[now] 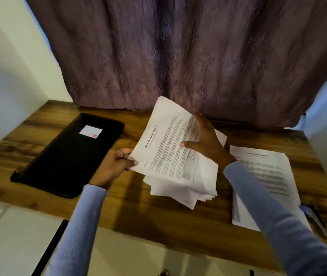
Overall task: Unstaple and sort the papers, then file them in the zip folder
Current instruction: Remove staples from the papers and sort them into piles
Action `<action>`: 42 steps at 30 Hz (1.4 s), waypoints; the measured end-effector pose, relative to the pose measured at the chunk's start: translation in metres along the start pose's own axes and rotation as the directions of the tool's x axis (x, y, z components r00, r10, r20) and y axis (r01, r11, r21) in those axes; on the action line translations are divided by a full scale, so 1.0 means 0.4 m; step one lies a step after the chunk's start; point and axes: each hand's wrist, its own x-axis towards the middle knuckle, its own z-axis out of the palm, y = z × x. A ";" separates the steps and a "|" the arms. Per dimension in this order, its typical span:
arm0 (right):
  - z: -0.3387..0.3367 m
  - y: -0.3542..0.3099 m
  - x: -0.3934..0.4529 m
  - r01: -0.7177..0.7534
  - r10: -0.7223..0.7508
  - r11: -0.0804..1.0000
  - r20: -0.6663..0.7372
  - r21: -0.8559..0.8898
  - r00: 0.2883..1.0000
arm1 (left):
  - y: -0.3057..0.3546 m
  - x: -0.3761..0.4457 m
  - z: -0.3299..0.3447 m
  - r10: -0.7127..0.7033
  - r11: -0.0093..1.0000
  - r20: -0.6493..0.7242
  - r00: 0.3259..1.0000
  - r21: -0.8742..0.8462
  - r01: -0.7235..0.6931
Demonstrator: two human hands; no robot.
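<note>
Gripping paper stack corner, left hand, zip folder shut

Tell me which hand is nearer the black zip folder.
Left. The left hand pinches the paper stack right beside the zip folder; the right hand rests on the stack's far side.

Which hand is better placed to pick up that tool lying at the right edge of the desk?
The right hand, probably. It rests open on the paper stack, holding nothing, and the tool lies on its side. The left hand pinches the stack's corner, by the zip folder.
</note>
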 end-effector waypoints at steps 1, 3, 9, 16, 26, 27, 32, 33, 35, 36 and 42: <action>-0.034 -0.012 0.002 -0.029 0.027 0.998 0.033 0.062 0.999 | 0.026 0.006 -0.022 0.032 0.999 0.032 0.999 0.032 -0.033; -0.108 -0.028 -0.001 -0.061 0.049 0.976 0.064 0.209 0.997 | 0.083 0.020 -0.055 0.084 0.995 0.075 0.994 0.050 -0.088; -0.179 0.005 -0.067 -0.023 -0.006 0.821 0.049 0.571 0.999 | 0.173 0.060 -0.050 0.302 0.943 -0.095 0.949 -0.113 -0.312; -0.133 0.057 -0.151 -0.025 0.175 0.649 -0.117 0.761 0.978 | 0.161 0.082 0.054 0.384 0.867 -0.229 0.895 -0.245 -0.434; -0.104 0.096 -0.206 -0.045 0.259 0.601 -0.142 0.798 0.955 | 0.127 0.091 0.156 0.392 0.788 -0.240 0.888 -0.412 -0.458; -0.098 0.099 -0.207 -0.057 0.278 0.596 -0.139 0.801 0.951 | 0.114 0.095 0.163 0.367 0.792 -0.209 0.906 -0.441 -0.422; -0.067 0.099 -0.213 -0.102 0.319 0.596 -0.118 0.796 0.941 | 0.043 0.121 0.205 0.248 0.900 -0.054 0.967 -0.357 -0.251; -0.066 0.098 -0.213 -0.103 0.323 0.595 -0.120 0.797 0.939 | 0.040 0.122 0.214 0.244 0.899 -0.063 0.968 -0.361 -0.250; -0.068 0.101 -0.212 -0.094 0.339 0.589 -0.139 0.803 0.930 | 0.043 0.119 0.228 0.265 0.884 -0.101 0.959 -0.373 -0.283; -0.067 0.104 -0.212 -0.088 0.343 0.586 -0.148 0.805 0.927 | 0.042 0.117 0.231 0.272 0.874 -0.122 0.954 -0.384 -0.298; -0.011 0.123 -0.225 -0.147 0.365 0.643 -0.133 0.752 0.921 | -0.037 0.108 0.280 0.132 0.880 -0.124 0.983 -0.443 -0.174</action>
